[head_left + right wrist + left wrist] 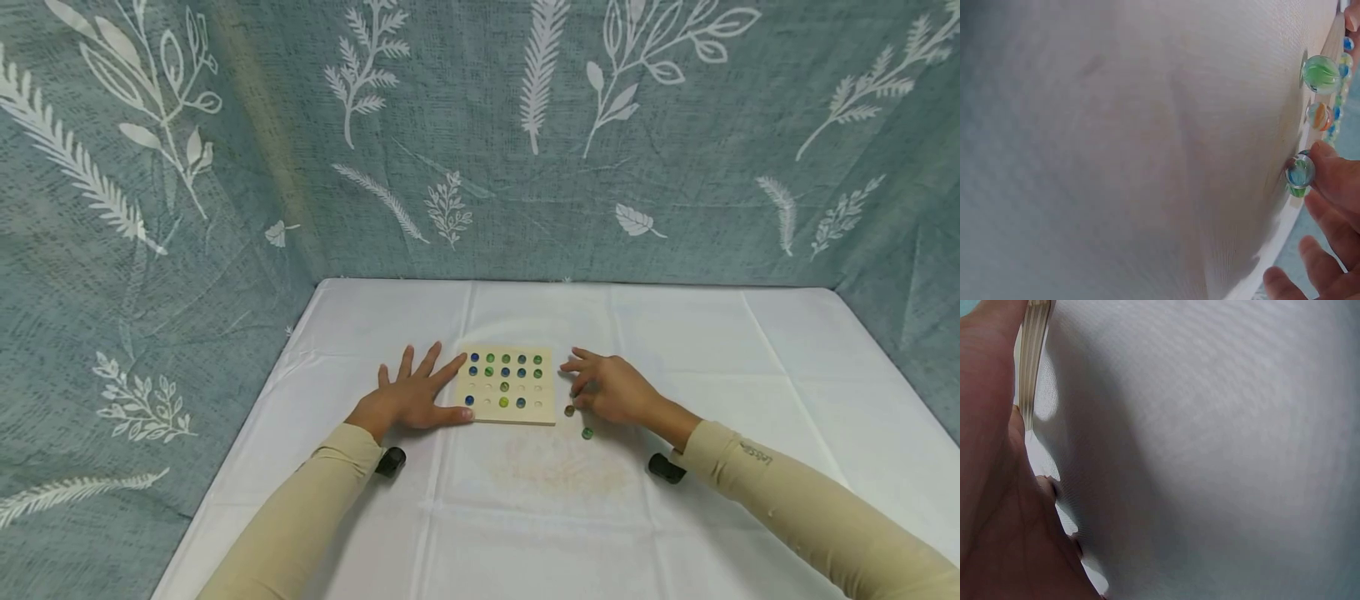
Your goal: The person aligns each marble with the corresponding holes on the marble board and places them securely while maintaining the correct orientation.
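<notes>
A pale wooden board [480,414] lies on the table, with blue, green and yellow glass marbles in many of its round hollows. My left hand [415,398] lies spread at the board's left side, its thumb and forefinger touching the edge. To the right of the board, my right hand [617,390] is low over the table. In the right wrist view, its thumb and forefinger pinch a clear marble with blue inside [1300,171]. A green marble [1298,190] shows partly behind that one. An orange-streaked marble [569,411] and another green marble [587,433] lie loose nearby.
A white cloth [540,533] covers the table. Grey-green fabric with white leaf prints [480,167] hangs behind and at the sides. A black wrist device [391,462] sits below the left wrist, and another black device [666,468] below the right.
</notes>
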Demonstrator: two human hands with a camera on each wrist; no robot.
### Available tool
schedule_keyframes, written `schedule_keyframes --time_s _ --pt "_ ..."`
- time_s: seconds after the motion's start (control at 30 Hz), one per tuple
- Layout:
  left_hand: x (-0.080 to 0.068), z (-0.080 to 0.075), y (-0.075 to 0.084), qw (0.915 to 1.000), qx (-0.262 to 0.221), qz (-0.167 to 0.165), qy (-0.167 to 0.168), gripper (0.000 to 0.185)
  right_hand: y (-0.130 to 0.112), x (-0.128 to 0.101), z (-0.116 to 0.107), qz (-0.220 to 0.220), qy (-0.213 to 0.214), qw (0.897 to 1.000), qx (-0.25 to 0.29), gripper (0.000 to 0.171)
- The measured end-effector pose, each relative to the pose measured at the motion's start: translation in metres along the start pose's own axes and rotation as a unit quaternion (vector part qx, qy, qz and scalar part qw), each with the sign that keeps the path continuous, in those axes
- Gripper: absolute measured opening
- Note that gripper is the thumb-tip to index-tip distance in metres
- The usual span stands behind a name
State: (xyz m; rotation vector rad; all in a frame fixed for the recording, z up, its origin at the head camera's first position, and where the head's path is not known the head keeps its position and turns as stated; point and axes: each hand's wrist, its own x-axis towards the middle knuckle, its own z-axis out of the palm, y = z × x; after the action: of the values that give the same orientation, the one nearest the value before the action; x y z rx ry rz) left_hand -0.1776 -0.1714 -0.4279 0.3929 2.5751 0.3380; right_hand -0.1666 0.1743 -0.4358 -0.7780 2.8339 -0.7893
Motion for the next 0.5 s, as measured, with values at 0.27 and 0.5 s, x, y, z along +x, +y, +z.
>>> schedule_keyframes --time_s 0.27,0.5 --pt "0.0005 0.0 -0.0001 1.0 0.005 -0.001 0.0 0.101 -0.0026 -0.0038 -0.0031 -0.012 0.007 1.0 0.014 0.007" --pt "-0.001 -0.0004 0.0006 1.0 0.005 0.0 0.002 0.101 -0.0032 -0.0048 -0.0055 -0.011 0.013 0.999 0.039 0.004"
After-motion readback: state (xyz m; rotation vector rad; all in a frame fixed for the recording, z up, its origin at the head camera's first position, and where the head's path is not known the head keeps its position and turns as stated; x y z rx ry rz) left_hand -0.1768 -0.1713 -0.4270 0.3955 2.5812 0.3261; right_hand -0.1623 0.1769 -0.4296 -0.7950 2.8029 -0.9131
